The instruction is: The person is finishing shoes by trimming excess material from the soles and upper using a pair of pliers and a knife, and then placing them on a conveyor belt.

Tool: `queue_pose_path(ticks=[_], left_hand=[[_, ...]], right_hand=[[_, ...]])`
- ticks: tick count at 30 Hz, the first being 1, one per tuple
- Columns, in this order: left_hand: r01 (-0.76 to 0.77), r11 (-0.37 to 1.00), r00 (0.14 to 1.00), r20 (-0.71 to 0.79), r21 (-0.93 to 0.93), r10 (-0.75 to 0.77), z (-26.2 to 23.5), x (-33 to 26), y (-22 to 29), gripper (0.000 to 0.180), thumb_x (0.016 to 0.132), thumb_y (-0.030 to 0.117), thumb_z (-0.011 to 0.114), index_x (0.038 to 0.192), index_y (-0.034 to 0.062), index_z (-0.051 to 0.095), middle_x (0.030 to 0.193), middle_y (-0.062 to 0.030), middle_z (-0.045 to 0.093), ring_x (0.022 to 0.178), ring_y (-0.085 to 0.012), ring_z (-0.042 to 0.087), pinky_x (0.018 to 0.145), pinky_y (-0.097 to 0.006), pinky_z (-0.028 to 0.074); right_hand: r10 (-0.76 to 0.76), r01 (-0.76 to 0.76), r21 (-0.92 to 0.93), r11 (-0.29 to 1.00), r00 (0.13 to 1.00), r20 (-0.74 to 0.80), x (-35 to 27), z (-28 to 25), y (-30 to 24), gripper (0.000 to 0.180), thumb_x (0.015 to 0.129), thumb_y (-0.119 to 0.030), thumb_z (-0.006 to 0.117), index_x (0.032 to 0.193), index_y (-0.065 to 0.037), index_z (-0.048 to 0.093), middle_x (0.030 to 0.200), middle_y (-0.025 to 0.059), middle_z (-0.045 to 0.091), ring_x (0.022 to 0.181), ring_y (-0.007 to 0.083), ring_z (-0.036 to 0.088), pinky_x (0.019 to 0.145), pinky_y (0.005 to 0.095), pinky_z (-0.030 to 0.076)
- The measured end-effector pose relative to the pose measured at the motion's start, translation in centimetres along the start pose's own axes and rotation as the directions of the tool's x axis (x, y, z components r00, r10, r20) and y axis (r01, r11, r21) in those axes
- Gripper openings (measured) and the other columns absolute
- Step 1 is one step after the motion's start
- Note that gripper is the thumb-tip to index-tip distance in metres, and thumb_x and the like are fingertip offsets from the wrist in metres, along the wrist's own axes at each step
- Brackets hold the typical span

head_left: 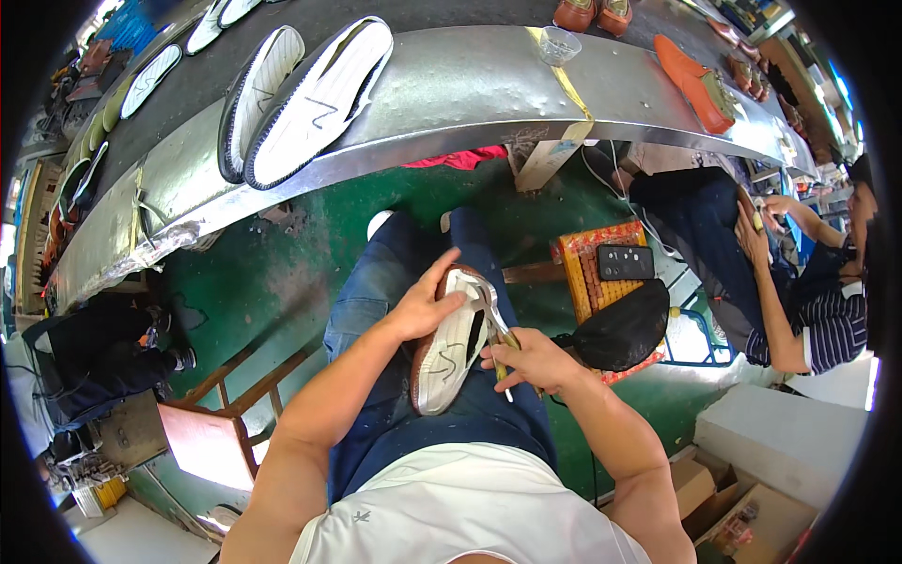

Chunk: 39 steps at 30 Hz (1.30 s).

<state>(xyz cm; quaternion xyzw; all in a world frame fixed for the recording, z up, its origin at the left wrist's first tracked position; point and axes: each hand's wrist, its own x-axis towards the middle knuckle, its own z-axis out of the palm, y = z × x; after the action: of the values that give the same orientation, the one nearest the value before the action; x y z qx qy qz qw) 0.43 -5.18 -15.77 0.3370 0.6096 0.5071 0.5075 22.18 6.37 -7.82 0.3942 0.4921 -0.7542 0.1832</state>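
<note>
Shoe (449,346) is lying sole-up on the lap; left hand (423,305) is clamping its grip around the toe end; right hand (528,360) is gripping a metal tool (492,315), working the rim, seemingly mid-job; more soled shoes (315,99) are waiting on the far tabletop (470,89).

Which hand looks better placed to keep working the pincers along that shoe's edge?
Probably the right hand: it already holds the metal pincers against the shoe, while the left hand steadies the shoe on the lap.
</note>
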Motion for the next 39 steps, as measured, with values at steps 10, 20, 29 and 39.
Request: queue_pose_path(ticks=[10,20,29,39], left_hand=[[-0.301,0.940,0.953,0.084,0.159,0.291,-2.4,-5.3,5.3,0.061,0.090,0.000,0.063,0.147,0.0104,0.042,0.145,-0.0141,0.041,0.138,-0.0264,0.042,0.116,-0.038,0.034],[-0.324,0.908,0.932,-0.075,0.265,0.355,-3.4,-10.6,4.7,0.058,0.091,0.006,0.069,0.145,0.0094,0.047,0.151,-0.0172,0.038,0.141,-0.0315,0.039,0.117,-0.041,0.033],[-0.036,0.992,0.960,-0.280,-0.118,0.001,-2.4,-11.6,4.7,0.041,0.102,0.017,0.063,0.141,0.0073,0.052,0.135,-0.0086,0.057,0.126,-0.0167,0.052,0.107,-0.034,0.043],[-0.024,0.996,0.963,-0.270,-0.085,0.001,-5.0,-10.7,2.9,0.051,0.097,0.005,0.064,0.146,0.0068,0.048,0.129,-0.0068,0.061,0.119,-0.0148,0.057,0.104,-0.032,0.046]], right_hand=[[-0.546,0.415,-0.533,0.738,0.830,-0.111,-0.8,4.6,2.0,0.028,0.100,-0.020,0.060,0.114,0.004,0.061,0.086,0.0204,0.068,0.082,0.0363,0.070,0.075,0.0428,0.053],[-0.759,0.524,-0.735,0.431,0.651,0.020,0.8,7.0,3.2,0.028,0.096,-0.018,0.066,0.114,0.003,0.060,0.088,0.0223,0.069,0.085,0.0426,0.068,0.072,0.0476,0.054],[-0.569,0.276,-0.941,0.198,0.814,0.119,-3.5,9.0,-0.1,0.018,0.094,-0.014,0.063,0.101,0.000,0.053,0.093,0.0217,0.069,0.079,0.0374,0.070,0.069,0.0461,0.056],[-0.551,0.391,-0.779,0.491,0.832,0.070,0.6,9.3,-5.1,0.032,0.105,-0.027,0.052,0.100,0.004,0.055,0.075,0.0173,0.066,0.073,0.0314,0.069,0.070,0.0418,0.053]])
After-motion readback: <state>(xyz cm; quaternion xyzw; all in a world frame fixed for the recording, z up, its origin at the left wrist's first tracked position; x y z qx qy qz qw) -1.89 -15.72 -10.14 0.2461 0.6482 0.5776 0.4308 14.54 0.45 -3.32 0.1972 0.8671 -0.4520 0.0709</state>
